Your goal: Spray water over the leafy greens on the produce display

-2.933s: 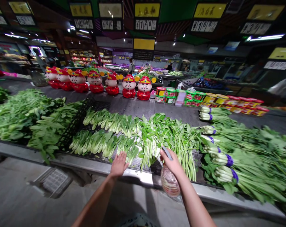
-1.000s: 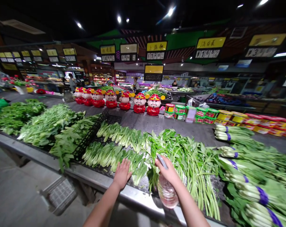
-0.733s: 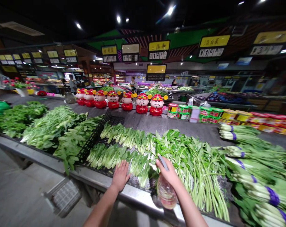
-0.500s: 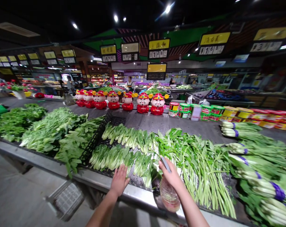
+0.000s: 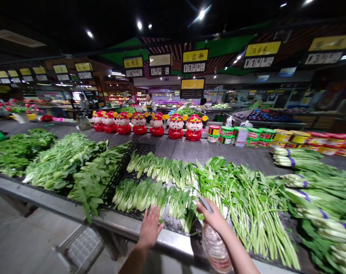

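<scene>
My right hand is wrapped round the neck of a clear ribbed spray bottle with a grey trigger top. The bottle hangs upright at the stall's front edge, with a little liquid low inside. My left hand is flat with fingers stretched, over the metal edge at the near ends of the bok choy; whether it touches them I cannot tell. Two rows of bok choy lie on a perforated mat. Long-stemmed leafy greens, glistening wet, spread out right of the bottle.
Leafy greens fill the left beyond a black crate wall. Bundles with purple bands lie at right. Red figurines and stacked cans line the back. A grey plastic crate sits low in front. Price signs hang above.
The view has shifted slightly, so the stall and both my hands appear a little further right and lower. In the background, a person has moved left. My grip on the spray bottle is unchanged.
</scene>
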{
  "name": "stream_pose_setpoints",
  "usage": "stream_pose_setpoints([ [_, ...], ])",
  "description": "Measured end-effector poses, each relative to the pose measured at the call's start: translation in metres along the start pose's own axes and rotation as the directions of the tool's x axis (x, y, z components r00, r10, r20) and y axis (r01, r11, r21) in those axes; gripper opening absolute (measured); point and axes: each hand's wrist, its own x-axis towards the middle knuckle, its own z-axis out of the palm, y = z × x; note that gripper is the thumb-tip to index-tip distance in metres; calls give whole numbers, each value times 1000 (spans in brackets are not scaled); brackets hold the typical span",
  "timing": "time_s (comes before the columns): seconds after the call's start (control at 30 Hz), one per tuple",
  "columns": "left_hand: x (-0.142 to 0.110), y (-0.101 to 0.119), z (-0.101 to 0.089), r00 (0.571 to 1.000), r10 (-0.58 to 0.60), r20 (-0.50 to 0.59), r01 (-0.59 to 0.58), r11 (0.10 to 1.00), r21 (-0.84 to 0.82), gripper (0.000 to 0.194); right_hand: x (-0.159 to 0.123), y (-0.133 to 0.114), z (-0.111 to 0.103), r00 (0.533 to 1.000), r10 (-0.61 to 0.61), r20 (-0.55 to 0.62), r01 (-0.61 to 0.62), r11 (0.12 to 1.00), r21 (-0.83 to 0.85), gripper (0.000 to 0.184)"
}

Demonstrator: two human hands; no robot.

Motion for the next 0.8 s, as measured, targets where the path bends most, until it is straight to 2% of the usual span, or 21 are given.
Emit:
stream_pose_setpoints([
  [0.17,0,-1,2,1000,2,20,-1,1000,-4,65,7,-17,6,995,-2,101,-6,997,79,42],
  [0.43,-2,2,-8,999,-1,47,3,999,-34,66,11,-25,16,1000,-30,6,30,999,-12,38],
  [0.67,-3,2,-8,1000,3,10,-3,998,-59,65,12,-22,16,998,-12,57,13,999,-29,36],
  [0.8,-4,1,-7,1000,10,-19,-11,997,-72,64,16,-33,11,995,-35,96,32,999,29,35],
])
